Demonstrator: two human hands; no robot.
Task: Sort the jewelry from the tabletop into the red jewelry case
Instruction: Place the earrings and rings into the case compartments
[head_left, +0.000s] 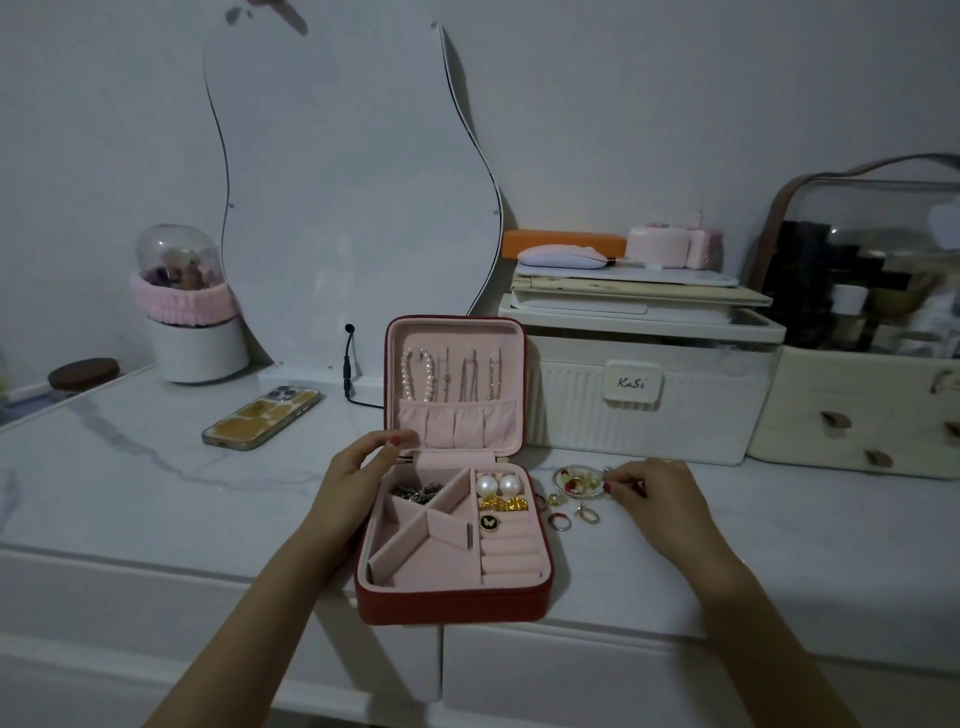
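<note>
Gripping the red jewelry case (447, 605) left-handed (358, 467) — right fingers (615, 486) pinch a trinket (607, 472) — "KaSi" box (631, 383) behind.

One open red jewelry case with pink lining (452, 597) sits at centre frame. Inside it are two large white pearl earrings (497, 485), one black round butterfly charm (489, 522), one white pearl strand (417, 380) and three thin metal chains (470, 382) in the lid. Right of centre lie roughly five small loose rings (561, 520) and one small jewelled dish (581, 482). One yellow-cased phone (261, 417) lies left of centre. Two hands are in view: left hand (358, 470), right hand (655, 493).
</note>
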